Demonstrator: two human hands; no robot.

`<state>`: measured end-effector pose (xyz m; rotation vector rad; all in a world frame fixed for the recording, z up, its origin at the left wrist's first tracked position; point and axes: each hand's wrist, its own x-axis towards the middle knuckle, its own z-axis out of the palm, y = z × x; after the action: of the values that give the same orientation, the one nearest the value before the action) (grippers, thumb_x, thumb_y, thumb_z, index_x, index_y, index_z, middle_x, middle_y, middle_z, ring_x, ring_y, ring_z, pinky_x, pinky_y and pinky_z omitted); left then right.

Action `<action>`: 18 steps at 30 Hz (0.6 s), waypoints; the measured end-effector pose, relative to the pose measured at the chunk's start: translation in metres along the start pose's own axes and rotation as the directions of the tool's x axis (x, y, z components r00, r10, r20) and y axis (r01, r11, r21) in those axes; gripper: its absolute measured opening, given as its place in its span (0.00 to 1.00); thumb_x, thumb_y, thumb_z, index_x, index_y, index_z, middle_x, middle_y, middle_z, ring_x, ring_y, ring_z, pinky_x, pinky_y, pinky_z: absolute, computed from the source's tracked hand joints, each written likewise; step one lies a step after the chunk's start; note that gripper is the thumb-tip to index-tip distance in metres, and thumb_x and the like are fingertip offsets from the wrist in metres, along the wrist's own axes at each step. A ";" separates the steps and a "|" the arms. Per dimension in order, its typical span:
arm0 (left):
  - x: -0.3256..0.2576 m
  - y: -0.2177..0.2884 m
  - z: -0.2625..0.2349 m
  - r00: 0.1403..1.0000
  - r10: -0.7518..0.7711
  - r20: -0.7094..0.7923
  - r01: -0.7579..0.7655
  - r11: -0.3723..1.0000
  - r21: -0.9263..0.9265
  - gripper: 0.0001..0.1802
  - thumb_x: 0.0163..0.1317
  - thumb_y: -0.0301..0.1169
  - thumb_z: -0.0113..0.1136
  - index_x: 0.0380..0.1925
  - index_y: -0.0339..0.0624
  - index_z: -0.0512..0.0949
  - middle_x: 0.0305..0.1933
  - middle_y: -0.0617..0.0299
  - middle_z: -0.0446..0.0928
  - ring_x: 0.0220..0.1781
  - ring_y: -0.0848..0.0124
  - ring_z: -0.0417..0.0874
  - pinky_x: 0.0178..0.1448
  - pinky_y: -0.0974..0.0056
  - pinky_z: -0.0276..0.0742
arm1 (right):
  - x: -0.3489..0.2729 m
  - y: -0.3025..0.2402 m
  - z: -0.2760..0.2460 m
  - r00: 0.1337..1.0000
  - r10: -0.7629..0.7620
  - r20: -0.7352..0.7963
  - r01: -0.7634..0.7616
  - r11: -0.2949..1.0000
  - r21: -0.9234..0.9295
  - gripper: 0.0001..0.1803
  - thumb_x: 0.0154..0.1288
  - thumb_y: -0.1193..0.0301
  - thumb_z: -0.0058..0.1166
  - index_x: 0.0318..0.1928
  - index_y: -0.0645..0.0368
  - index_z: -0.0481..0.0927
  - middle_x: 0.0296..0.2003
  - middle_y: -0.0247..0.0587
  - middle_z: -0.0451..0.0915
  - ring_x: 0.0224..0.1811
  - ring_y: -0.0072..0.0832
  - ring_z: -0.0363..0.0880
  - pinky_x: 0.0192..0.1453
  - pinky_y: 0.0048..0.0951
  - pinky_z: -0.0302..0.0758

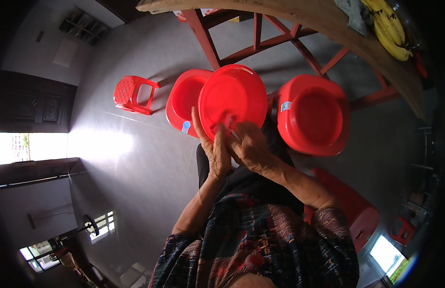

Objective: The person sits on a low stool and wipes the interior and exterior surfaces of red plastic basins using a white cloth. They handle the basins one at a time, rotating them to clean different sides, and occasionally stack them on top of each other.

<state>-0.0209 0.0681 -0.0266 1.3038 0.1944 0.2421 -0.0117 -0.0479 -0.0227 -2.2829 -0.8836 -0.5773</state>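
Observation:
A round, shallow red plastic basin [232,93] is tilted over my lap with its inside facing up. My left hand [215,153] grips its near rim, one finger stretched along the outer wall and the thumb near the edge. Right beside it my right hand [251,146] is closed at the same near rim, fingers bent. A thin pale thing shows at its fingertips, too small and blurred to name. Beyond the basin, partly covered by it, stands a red plastic seat with a round hollow [181,96] and a blue sticker.
To the right stands a similar red seat [318,120] with a blue label. A small red stool [133,95] is on the grey floor at left. Ahead is a wooden table [299,12] on red legs, with bananas [389,29]. Red plastic furniture [344,201] lies by my right elbow.

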 end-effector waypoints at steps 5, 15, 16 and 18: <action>0.005 0.012 -0.007 0.999 0.006 -0.047 -0.004 1.000 0.025 0.31 0.71 0.39 0.45 0.70 0.47 0.50 0.67 0.51 0.60 0.66 0.65 0.63 0.67 0.62 0.60 | 0.000 0.015 -0.039 0.955 -0.085 0.285 0.037 0.985 0.168 0.27 0.52 0.70 0.58 0.55 0.56 0.72 0.49 0.49 0.73 0.51 0.46 0.72 0.52 0.46 0.71; 0.001 0.029 -0.001 0.953 -0.287 0.098 0.244 0.919 0.310 0.27 0.70 0.43 0.47 0.62 0.36 0.65 0.56 0.55 0.73 0.59 0.69 0.71 0.63 0.64 0.65 | 0.018 0.081 -0.044 0.935 -0.252 0.251 0.334 0.861 -0.384 0.15 0.56 0.68 0.58 0.46 0.52 0.82 0.48 0.36 0.70 0.52 0.29 0.68 0.54 0.33 0.67; 0.001 0.030 0.000 0.945 -0.311 0.102 0.268 0.914 0.306 0.27 0.69 0.43 0.46 0.60 0.34 0.67 0.54 0.55 0.74 0.57 0.69 0.72 0.62 0.64 0.66 | 0.030 0.074 -0.042 0.931 -0.313 0.191 0.364 0.852 -0.378 0.15 0.55 0.68 0.58 0.45 0.52 0.82 0.49 0.35 0.69 0.52 0.28 0.68 0.54 0.31 0.67; 0.001 0.039 0.003 0.922 -0.367 0.122 0.330 0.912 0.243 0.27 0.69 0.44 0.47 0.59 0.34 0.68 0.52 0.56 0.76 0.54 0.70 0.74 0.60 0.65 0.68 | 0.037 0.073 -0.040 0.921 -0.370 0.117 0.387 0.848 -0.362 0.14 0.55 0.69 0.59 0.44 0.52 0.82 0.49 0.33 0.68 0.51 0.27 0.68 0.53 0.30 0.67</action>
<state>-0.0219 0.0754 0.0122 1.4728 0.3158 -0.2004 0.0585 -0.1008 -0.0008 -2.4773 -1.3637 -0.9473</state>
